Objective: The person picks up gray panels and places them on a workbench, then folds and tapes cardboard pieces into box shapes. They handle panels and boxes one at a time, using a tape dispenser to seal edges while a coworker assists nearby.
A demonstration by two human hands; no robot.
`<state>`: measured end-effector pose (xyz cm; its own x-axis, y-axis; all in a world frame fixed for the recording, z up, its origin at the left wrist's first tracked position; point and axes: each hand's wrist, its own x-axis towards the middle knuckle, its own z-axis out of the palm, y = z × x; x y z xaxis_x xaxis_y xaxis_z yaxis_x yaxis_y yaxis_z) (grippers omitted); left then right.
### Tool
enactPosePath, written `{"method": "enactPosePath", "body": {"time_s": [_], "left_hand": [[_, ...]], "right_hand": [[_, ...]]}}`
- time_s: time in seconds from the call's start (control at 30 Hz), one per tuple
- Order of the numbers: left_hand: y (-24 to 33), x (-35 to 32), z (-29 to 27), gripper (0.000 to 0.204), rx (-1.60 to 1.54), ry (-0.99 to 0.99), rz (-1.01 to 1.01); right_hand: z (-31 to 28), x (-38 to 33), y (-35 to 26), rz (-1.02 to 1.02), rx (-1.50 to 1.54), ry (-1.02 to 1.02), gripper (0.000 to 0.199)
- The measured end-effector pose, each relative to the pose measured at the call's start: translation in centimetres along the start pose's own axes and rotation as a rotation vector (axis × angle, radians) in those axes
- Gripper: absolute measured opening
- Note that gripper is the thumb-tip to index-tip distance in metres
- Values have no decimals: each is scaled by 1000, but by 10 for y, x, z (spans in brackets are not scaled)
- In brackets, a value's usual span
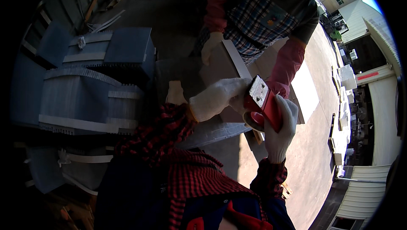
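Note:
My right hand (282, 128), in a white knit glove, is wrapped round a red tape dispenser (273, 112) with a toothed metal plate at its upper end. The dispenser is held tilted in front of my chest. A curved roll edge shows beneath it. My left hand (216, 98), gloved too, reaches across to the dispenser's toothed end with its fingers bent together. What those fingers pinch, if anything, is hidden. Just beyond my hands, a pale flat-sided box (231, 60) sits on a grey-topped table (212, 133).
Across the table a person in a plaid apron (254, 22) and pink sleeves has a gloved hand (211, 47) at the box. Strapped grey stacks (80, 94) stand at my left. Sunlit ground (316, 153) and white piles (341, 132) lie to the right.

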<state>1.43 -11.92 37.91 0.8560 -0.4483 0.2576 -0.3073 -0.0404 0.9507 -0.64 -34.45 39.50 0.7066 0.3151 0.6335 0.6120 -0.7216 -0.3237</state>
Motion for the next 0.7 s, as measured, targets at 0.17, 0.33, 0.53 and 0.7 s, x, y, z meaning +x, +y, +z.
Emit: {"method": "enactPosePath", "body": {"time_s": [0.17,0.33,0.53,0.7], "left_hand": [[-65,5,28,29,-463,230,232],[-51,15,4,26,-1019,87,-46],[-47,43,-66,31,-558,130,-160],[-72,69,-130,30,-111,104,-157]], "right_hand": [[-11,-6,0,70,22,-104,54],[-52,-13,5,120,-119,-203,56],[-44,5,3,161,-118,-228,56],[-29,14,20,187,-108,-256,56]]}}
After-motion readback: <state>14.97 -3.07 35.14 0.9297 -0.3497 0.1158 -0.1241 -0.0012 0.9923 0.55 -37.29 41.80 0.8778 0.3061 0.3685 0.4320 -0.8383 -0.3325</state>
